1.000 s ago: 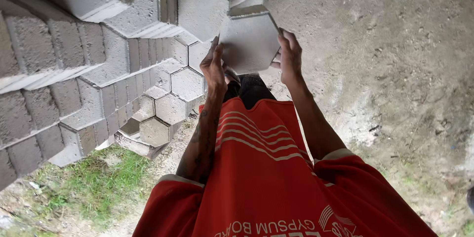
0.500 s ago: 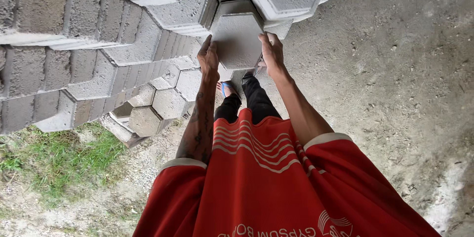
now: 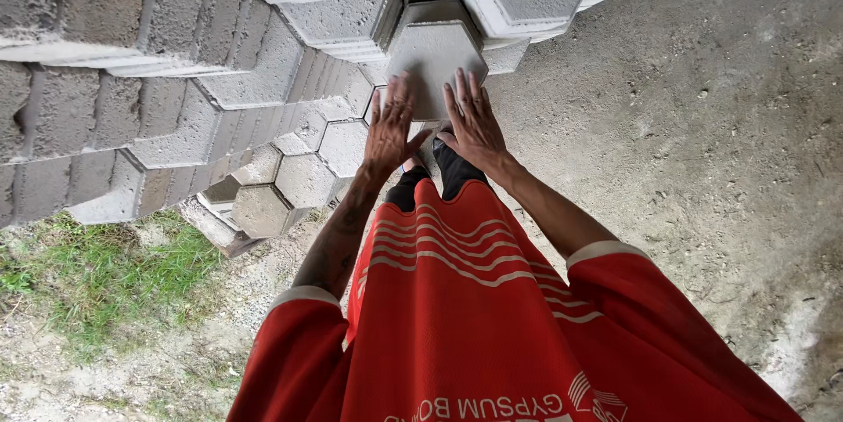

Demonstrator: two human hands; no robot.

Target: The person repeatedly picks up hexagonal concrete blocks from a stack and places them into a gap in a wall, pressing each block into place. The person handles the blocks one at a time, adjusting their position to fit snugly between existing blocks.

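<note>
A grey hexagonal concrete paver [image 3: 436,60] sits in the top layer of a stack of like pavers [image 3: 290,9], lower than its neighbours. My left hand [image 3: 389,128] lies flat with spread fingers at the paver's near left edge. My right hand [image 3: 474,120] lies flat on its near right edge, fingers spread. Neither hand grips anything. My red shirt [image 3: 465,317] fills the lower middle of the view.
Stepped rows of hexagonal pavers [image 3: 303,178] descend at the left, down to a low one [image 3: 259,209] by the ground. Grass [image 3: 105,273] grows at lower left. Bare concrete floor [image 3: 702,123] spreads at the right. My dark shoes [image 3: 439,172] stand by the stack.
I carried the paver up to the stack, set it into the gap between its neighbours and let go. My hands now rest flat on its near edge.
</note>
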